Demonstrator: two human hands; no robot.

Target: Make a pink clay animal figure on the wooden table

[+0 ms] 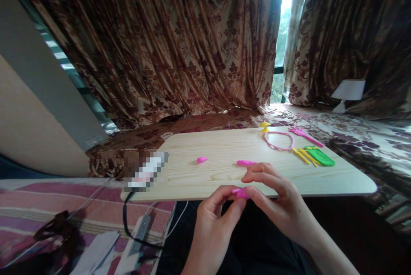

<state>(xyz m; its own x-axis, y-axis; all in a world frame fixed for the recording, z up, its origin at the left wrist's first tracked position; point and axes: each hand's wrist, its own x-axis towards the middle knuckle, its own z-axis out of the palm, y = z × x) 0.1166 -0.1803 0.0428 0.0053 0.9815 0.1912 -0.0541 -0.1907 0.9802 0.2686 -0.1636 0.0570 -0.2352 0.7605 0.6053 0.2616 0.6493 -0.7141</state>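
Observation:
My left hand (pixel 217 217) pinches a small bright pink piece of modelling clay (pixel 241 193) between thumb and fingers, just over the front edge of the table. From the right, the thumb of my right hand (pixel 276 196) touches that piece. Its other fingers are raised and apart above the tabletop. Beyond them lies a pink clay roll (pixel 245 163), partly covered by the right fingertips. Further left on the wood sits a separate pink clay lump (pixel 202 160).
The pale wooden table (pixel 186 181) bears a pink twisted ring (pixel 267 141), a yellow mushroom-like shape (pixel 265 126), a pink hand-shaped stick (pixel 305 135), yellow strips (pixel 302 156) and a green flat piece (pixel 323 157). A blurred-out device (pixel 147 172) with a black cable lies at the left edge.

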